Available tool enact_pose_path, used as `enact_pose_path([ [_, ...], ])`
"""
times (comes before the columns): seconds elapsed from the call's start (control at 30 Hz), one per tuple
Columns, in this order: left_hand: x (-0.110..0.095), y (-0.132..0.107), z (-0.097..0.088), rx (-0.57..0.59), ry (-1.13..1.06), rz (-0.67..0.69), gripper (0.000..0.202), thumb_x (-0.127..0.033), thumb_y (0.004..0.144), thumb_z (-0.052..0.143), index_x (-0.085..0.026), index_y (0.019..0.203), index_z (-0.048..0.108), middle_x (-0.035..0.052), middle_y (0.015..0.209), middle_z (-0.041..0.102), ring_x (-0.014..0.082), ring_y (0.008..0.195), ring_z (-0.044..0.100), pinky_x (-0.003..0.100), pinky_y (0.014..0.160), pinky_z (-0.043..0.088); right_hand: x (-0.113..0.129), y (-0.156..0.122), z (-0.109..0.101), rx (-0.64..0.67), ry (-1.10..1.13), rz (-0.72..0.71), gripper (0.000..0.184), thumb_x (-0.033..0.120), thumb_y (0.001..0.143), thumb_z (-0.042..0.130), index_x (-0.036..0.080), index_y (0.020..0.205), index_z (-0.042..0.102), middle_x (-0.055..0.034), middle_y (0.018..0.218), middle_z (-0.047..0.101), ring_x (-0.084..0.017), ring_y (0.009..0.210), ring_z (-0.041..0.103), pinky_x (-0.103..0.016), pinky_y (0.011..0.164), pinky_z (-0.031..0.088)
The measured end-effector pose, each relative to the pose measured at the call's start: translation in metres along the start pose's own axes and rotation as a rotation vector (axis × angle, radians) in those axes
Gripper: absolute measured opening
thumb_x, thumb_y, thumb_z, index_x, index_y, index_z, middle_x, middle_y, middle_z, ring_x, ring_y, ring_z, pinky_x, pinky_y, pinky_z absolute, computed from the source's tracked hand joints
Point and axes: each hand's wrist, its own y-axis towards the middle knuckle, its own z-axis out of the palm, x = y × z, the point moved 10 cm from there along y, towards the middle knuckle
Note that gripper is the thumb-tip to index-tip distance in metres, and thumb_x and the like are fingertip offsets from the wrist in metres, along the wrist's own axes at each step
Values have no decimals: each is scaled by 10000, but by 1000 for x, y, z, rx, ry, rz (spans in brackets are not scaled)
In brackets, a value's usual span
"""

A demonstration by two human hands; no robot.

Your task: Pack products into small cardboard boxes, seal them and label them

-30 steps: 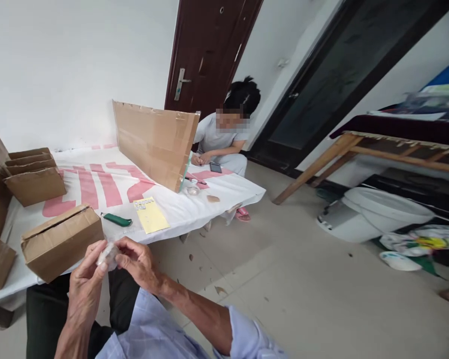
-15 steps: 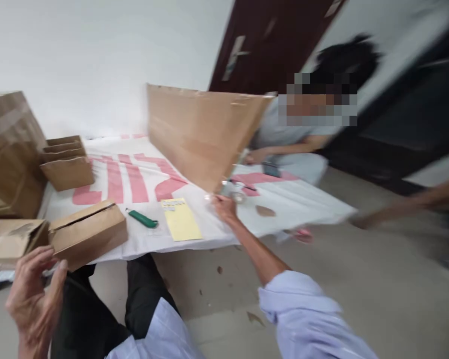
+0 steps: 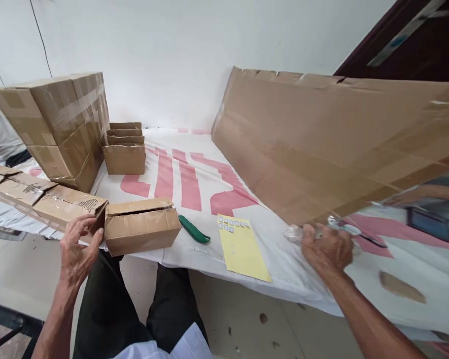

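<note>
My left hand [image 3: 78,247] is at the front edge of the table, its curved fingers and thumb apart at the end of a row of cardboard boxes [image 3: 47,192]. Right beside it sits a single closed carton [image 3: 142,232] with a dark slit along its top. Over on the right, my right hand [image 3: 327,244] rests low on the table with its fingers curled. Crumpled clear plastic [image 3: 294,233] shows beside it; what is inside the fingers is hidden. A green utility knife [image 3: 194,230] and a yellow sheet with small labels [image 3: 243,247] lie between my hands.
A large cardboard sheet [image 3: 322,144] leans upright on the right. Taped cartons [image 3: 65,114] are stacked at left, near cardboard dividers [image 3: 125,159]. A phone [image 3: 428,224] and a cardboard scrap [image 3: 402,286] lie at right. Parts of other people show at both sides.
The view has swung left, so the row of boxes shows more fully. My right hand has become more curled and stays below the cardboard sheet. My left hand remains by the boxes.
</note>
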Motion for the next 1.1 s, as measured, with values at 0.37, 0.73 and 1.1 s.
enact_pose_path([
  [0.37,9,-24,39,132,-17,-198,404,-459,969,647,-207,1280,696,125,1209,771,315,1073,754,432,885,638,327,-56,50,405,650,-517,346,462,1036,599,234,1270,712,-140,1273,712,-293,1174,697,-453,942,629],
  [0.73,11,-30,55,250,-310,-239,321,-541,942,709,-221,917,721,128,1327,638,313,1291,633,449,1049,582,327,-93,26,394,622,-548,252,338,1006,679,281,1252,685,-112,1281,672,-286,1226,667,-435,928,643],
  [1.1,22,-11,96,354,-469,-267,464,-626,906,718,-239,1148,799,123,1540,543,375,1508,468,538,1284,387,346,-80,3,308,560,-643,130,248,993,674,264,1106,735,-99,1135,702,-270,1063,705,-451,932,622],
])
